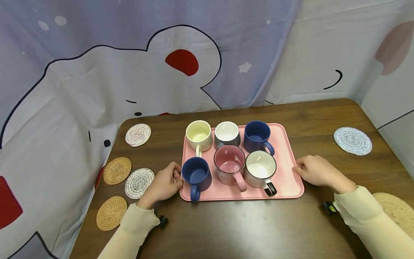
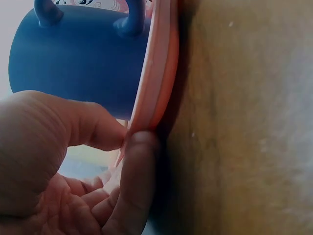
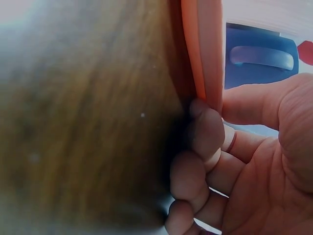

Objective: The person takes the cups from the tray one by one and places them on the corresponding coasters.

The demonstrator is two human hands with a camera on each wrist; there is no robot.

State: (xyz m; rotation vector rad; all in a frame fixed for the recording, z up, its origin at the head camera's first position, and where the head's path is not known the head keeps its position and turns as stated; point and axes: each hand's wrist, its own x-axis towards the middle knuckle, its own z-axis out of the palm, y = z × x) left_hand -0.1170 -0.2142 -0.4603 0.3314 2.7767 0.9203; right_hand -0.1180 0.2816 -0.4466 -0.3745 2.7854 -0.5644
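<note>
A pink rectangular tray (image 1: 286, 172) lies between my hands with several mugs on it. My left hand (image 1: 166, 181) pinches its left edge between thumb and fingertips, close beside a dark blue mug (image 1: 196, 176). At the opposite edge, my right hand (image 1: 318, 171) grips the rim, thumb on top and fingers curled beneath, as the right wrist view shows. Along the front stand also a pink mug (image 1: 229, 162) and a white mug (image 1: 260, 169) with a black handle. Behind them are a cream mug (image 1: 199, 136), a grey cup (image 1: 227, 133) with white inside and another blue mug (image 1: 257, 136).
Round woven coasters lie at the left: a pinkish one (image 1: 138, 135), a grey speckled one (image 1: 139, 183) and tan ones (image 1: 111, 213). A pale blue coaster (image 1: 353, 141) is at the right, a larger tan mat (image 1: 396, 212) near my right sleeve. A printed curtain (image 1: 97, 82) hangs behind the table.
</note>
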